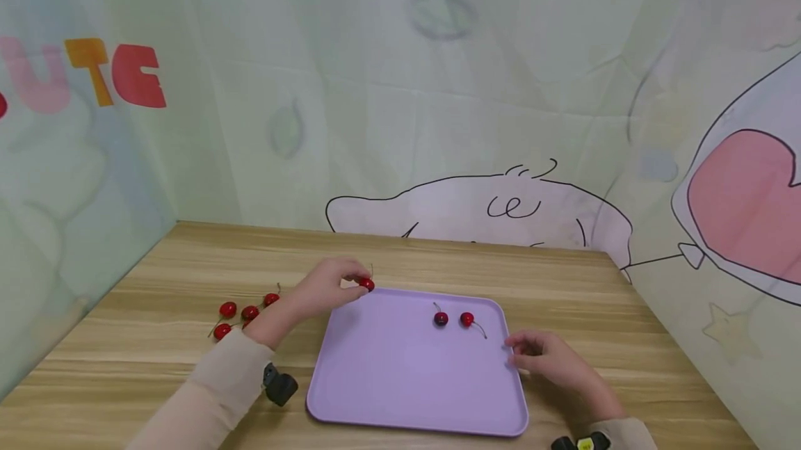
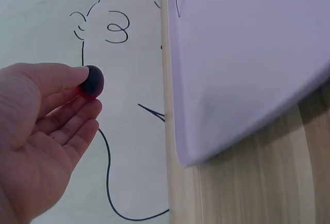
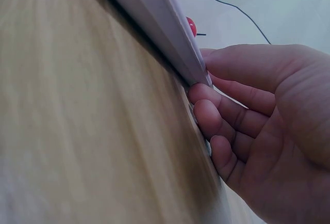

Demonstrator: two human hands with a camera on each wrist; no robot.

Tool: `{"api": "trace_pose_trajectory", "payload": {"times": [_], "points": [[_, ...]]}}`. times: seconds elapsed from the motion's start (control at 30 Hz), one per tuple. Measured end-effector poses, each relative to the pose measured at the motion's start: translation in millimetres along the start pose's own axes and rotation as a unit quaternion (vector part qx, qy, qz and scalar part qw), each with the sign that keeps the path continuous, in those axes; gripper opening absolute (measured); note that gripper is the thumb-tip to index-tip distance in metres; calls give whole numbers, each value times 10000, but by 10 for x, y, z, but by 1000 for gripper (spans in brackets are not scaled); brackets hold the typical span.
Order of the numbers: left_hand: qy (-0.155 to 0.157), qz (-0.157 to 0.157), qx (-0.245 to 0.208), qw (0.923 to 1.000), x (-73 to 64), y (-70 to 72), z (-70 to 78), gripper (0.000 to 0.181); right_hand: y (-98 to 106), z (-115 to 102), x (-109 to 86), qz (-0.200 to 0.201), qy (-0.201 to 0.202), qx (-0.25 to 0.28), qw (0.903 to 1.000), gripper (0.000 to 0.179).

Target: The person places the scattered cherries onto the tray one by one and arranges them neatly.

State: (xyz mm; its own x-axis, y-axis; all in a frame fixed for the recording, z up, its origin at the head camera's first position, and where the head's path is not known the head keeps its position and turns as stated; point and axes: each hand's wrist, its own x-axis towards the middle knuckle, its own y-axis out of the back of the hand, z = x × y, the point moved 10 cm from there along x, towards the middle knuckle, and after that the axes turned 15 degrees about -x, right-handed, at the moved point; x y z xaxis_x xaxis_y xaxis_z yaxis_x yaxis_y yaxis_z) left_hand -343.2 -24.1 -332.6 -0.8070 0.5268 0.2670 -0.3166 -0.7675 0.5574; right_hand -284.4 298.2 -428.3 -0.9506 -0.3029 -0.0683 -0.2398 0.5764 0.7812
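Observation:
Thumb and fingers of my left hand point(image 1: 325, 288) pinch a red cherry point(image 1: 366, 285), its thin stem pointing up, at the far left corner of the lilac tray point(image 1: 413, 373). In the left wrist view the held cherry point(image 2: 94, 83) looks dark on top and sits at the fingertips. Two more cherries lie on the tray toward its far right: a darker one point(image 1: 441, 319) and a brighter one point(image 1: 466, 319). At the tray's right side, my right hand point(image 1: 557, 361) grips the rim. The right wrist view shows the thumb above the rim point(image 3: 178, 38) and curled fingers below.
Several stemmed cherries point(image 1: 228, 309) lie on the wooden table point(image 1: 125, 359) left of the tray, partly hidden by my left forearm. A printed cloth point(image 1: 375, 88) with cartoon drawings hangs behind the table and along its sides.

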Motion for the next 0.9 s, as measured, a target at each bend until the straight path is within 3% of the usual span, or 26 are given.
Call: {"api": "trace_pose_trajectory", "payload": {"times": [0.3, 0.57, 0.9], "points": [[-102, -104, -152, 9998, 121, -190, 102, 15, 3, -15, 5, 12, 39, -59, 10000, 32], [243, -163, -264, 9992, 208, -386, 89, 14, 6, -32, 2, 19, 50, -139, 9999, 32], [45, -383, -335, 9987, 254, -597, 106, 11, 15, -36, 1, 36, 64, -219, 9997, 32]]}}
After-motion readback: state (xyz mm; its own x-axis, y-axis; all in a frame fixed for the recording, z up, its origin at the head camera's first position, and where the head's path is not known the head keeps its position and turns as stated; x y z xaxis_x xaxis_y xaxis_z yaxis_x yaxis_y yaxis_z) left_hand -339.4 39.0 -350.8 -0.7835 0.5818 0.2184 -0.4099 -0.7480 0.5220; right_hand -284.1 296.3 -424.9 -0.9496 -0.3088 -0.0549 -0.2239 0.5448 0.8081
